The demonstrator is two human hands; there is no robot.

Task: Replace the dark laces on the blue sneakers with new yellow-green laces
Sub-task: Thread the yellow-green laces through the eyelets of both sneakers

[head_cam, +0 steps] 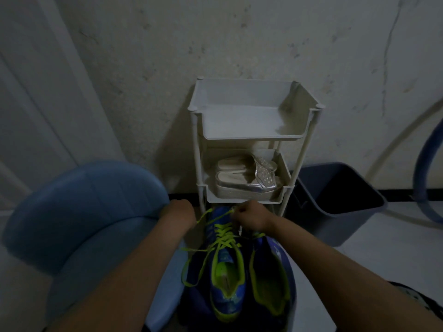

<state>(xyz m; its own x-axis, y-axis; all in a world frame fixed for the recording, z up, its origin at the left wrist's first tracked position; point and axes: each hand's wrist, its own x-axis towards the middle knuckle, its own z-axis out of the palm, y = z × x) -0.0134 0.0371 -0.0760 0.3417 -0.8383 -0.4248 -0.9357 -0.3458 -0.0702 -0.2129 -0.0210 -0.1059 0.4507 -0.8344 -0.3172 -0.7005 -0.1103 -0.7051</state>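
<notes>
Right grip (pixel 251 218), fingers curled, pinches yellow-green lace (pixel 224 236) above sneaker (pixel 226 299).

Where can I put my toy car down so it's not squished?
The rack's top tray is bare. So is the pale floor this side of the grey bin. Crowded: the middle tray holds silver sandals, and below it the left hand and the right hand, pinching a yellow-green lace, crowd the blue sneakers.
</notes>
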